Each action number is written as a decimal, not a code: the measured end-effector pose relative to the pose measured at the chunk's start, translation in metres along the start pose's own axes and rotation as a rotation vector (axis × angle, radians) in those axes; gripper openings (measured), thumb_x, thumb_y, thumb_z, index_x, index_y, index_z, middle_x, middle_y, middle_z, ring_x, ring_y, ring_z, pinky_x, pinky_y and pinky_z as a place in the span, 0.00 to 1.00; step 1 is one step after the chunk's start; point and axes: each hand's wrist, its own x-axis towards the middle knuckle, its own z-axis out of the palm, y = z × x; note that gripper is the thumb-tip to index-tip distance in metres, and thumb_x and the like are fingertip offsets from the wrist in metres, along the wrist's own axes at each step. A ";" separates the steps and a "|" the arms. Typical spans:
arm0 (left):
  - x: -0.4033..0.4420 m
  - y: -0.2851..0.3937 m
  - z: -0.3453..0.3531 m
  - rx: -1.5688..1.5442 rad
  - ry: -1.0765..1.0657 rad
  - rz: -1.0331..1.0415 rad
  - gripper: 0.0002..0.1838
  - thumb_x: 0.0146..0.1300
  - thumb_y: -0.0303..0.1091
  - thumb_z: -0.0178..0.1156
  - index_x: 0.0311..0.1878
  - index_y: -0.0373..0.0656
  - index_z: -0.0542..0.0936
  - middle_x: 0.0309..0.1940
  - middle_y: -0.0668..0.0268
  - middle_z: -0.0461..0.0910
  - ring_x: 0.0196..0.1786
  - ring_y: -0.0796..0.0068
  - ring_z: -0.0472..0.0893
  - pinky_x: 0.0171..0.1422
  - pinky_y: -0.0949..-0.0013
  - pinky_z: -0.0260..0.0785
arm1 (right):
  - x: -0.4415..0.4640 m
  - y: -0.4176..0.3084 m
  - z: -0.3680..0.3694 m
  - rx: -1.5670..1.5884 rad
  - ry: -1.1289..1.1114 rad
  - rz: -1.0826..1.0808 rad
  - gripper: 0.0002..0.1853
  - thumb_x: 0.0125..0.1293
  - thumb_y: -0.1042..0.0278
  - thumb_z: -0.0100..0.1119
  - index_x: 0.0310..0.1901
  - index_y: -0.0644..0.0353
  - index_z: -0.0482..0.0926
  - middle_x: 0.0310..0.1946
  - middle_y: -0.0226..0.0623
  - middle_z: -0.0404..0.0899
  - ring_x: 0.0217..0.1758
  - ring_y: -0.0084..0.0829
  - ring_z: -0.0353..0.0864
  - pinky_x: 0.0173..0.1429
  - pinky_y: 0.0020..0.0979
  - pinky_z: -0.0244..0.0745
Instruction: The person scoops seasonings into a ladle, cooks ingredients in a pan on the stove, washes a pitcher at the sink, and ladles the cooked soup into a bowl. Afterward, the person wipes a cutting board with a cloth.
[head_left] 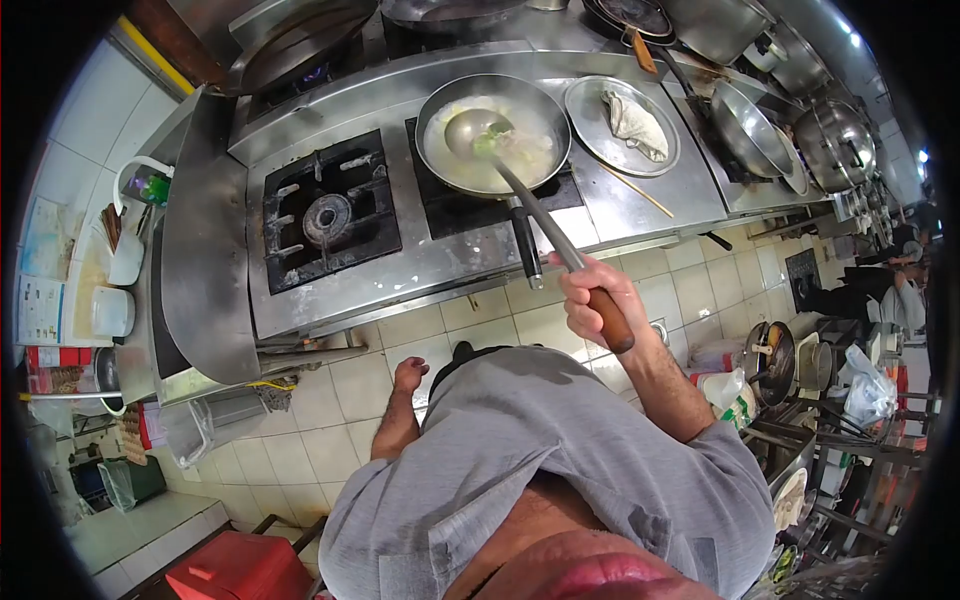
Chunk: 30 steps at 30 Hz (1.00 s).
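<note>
Ladle point(540, 215) in play now, bowl down in the pale, cloudy liquid of the pan point(435, 165), right among the green and yellowish bits. Gripped by its brown wooden handle, right hand point(603, 298) closed firmly around it, shaft slanting over the rim. Over to the left hand point(410, 374): low beside the waist, fingers apparently curled, too small to tell how wide. Beneath the pan, a black grate point(437, 215); to its left, a second burner point(326, 220). And to its right, a round metal tray point(592, 120) with a folded cloth point(636, 128) on top, thin wooden stick point(640, 191) just beside.
</note>
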 end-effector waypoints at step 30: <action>0.002 0.021 -0.002 0.073 -0.030 -0.013 0.18 0.47 0.32 0.65 0.44 0.39 0.80 0.38 0.60 0.82 0.42 0.71 0.80 0.51 0.70 0.70 | 0.007 0.001 -0.010 0.059 -0.030 -0.010 0.16 0.59 0.73 0.47 0.50 0.59 0.65 0.18 0.28 0.62 0.09 0.23 0.61 0.13 0.26 0.55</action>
